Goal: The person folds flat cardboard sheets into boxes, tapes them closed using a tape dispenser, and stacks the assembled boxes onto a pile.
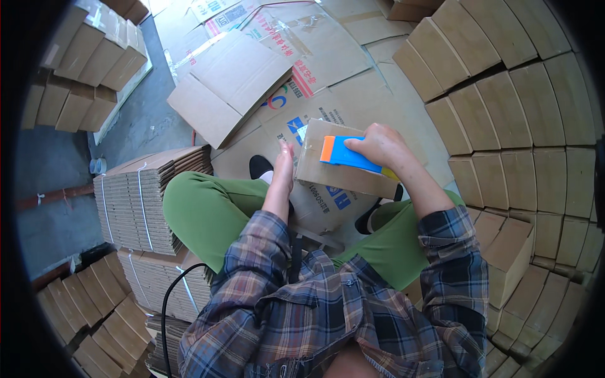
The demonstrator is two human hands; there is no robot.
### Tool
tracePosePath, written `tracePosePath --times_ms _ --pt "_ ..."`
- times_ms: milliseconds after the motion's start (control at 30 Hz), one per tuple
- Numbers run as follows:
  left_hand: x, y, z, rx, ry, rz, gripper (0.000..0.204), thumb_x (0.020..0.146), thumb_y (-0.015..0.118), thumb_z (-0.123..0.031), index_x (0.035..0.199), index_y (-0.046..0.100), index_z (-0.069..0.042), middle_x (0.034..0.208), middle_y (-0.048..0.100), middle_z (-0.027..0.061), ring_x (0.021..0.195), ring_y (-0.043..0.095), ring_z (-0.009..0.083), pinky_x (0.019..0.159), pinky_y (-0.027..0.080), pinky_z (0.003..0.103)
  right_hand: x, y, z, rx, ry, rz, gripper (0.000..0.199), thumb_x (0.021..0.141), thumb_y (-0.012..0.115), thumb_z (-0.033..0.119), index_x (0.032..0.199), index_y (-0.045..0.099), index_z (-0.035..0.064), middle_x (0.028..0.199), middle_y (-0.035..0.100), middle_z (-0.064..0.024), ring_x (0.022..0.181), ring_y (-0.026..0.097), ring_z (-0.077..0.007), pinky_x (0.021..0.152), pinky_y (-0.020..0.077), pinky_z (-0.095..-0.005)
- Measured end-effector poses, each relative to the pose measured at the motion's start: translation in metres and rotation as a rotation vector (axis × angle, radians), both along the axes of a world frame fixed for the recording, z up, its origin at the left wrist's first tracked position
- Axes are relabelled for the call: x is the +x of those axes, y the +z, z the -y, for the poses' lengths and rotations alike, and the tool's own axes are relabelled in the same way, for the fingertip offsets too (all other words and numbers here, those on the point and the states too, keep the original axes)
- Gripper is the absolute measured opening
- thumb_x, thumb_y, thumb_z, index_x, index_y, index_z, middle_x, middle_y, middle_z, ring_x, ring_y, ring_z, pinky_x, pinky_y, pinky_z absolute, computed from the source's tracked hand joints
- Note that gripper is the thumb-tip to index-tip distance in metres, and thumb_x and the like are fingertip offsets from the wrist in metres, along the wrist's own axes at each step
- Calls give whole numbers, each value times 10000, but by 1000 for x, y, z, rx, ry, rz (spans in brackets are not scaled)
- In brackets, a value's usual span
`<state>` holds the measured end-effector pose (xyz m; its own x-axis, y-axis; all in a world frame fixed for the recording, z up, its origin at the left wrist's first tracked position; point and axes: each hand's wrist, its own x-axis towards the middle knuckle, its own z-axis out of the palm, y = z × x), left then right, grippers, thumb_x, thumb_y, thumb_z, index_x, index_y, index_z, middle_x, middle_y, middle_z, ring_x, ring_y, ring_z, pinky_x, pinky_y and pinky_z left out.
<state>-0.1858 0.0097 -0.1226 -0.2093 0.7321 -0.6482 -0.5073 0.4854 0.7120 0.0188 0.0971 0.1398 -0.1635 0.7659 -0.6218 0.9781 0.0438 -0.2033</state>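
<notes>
Between my knees is a small brown cardboard box. My right hand is wrapped round a blue tape dispenser with an orange front end, which lies over the box's upper face. A bit of yellow shows under the hand; the tape itself cannot be made out. At the box's left side my left hand is held upright with its fingers stretched out, holding nothing. Whether its palm touches the box I cannot tell.
A larger cardboard carton lies beyond my left hand on flattened cardboard covering the floor. Tied bundles of flat cartons stand by my left knee. Stacked brown boxes wall the right side; more boxes stand far left.
</notes>
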Motion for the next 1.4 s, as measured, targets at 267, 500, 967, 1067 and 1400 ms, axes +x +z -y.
tracePosePath --times_ms 267,500,967,1067,1400 --pt "51 124 14 610 -945 -1391 1265 513 726 -681 1485 236 -37 1560 203 145 1455 150 308 1137 174 558 35 -13 -2 36 5 -90 609 713 659 534 888 711 -46 866 682 -246 778 682 -325 716 528 -390" --pt "49 122 15 593 -941 -1457 1282 476 731 -668 1483 245 -41 1554 230 129 1446 189 299 1151 192 501 85 -1 9 -76 -15 -322 590 712 687 502 932 710 -45 836 687 -196 749 664 -254 682 517 -352" --pt "62 127 11 567 -1017 -1592 1305 497 617 -783 1498 213 -50 1565 208 109 1455 152 286 1161 142 503 233 -31 35 -98 -232 -310 473 735 718 437 865 682 -17 733 629 -99 676 582 -165 625 471 -324" --pt "73 139 8 510 -1107 -1698 1318 532 608 -804 1488 193 2 1565 184 155 1463 114 307 1157 108 525 238 -39 30 -112 -234 -293 492 737 711 456 872 678 -16 738 627 -99 675 581 -171 622 470 -330" --pt "213 132 10 785 -1241 -1524 1133 703 618 -692 1459 224 54 1550 191 180 1455 140 299 1178 126 437 245 -47 27 -77 -161 -280 596 715 687 544 932 701 -11 831 677 -183 764 654 -282 709 518 -381"
